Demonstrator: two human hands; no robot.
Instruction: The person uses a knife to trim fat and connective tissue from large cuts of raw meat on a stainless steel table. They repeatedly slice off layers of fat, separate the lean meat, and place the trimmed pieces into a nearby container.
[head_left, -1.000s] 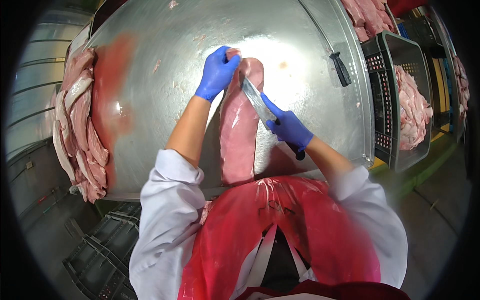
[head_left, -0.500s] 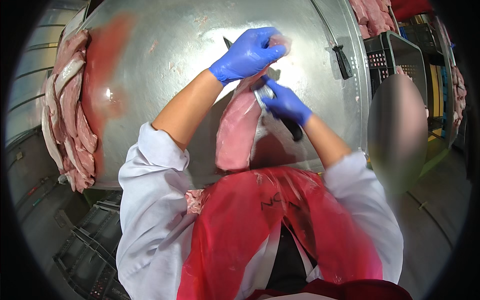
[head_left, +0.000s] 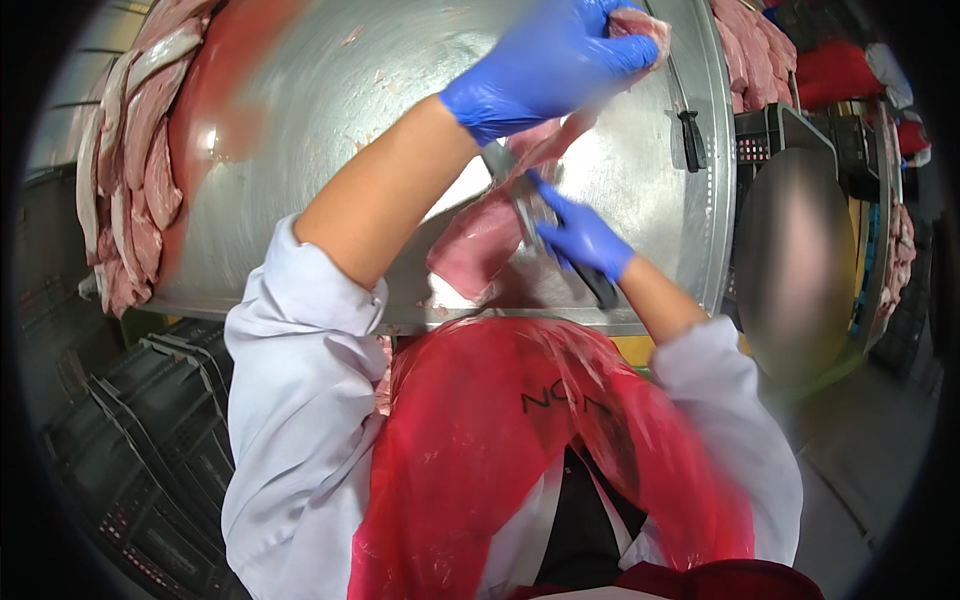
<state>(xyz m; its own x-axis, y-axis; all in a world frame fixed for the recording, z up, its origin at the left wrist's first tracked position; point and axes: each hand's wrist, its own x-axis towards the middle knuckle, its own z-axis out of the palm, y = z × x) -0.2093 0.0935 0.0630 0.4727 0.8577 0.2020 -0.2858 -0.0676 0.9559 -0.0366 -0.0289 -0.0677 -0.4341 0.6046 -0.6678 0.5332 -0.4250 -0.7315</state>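
Note:
My left hand (head_left: 550, 70), in a blue glove, pinches the end of a pale pink strip of meat (head_left: 570, 138) and holds it raised over the far part of the metal table. Below it lies the rest of the long pink piece of meat (head_left: 472, 245), near the table's front edge. In my blue-gloved right hand (head_left: 588, 238) is a knife (head_left: 603, 290) with a black handle. Its blade lies across the meat where the lifted strip meets the lying part. Part of the strip is hidden behind my left hand.
Several meat strips (head_left: 130, 165) are piled at the table's left edge beside a reddish wet patch. A black-handled sharpening steel (head_left: 690, 140) lies along the right side of the metal table (head_left: 400, 70). Dark crates (head_left: 140, 440) stand lower left; more meat (head_left: 755, 50) is at upper right.
My left hand has moved up and right, pulling the strip farther from the lying meat. The knife stays at the meat, and the meat's near end sits slightly higher in view.

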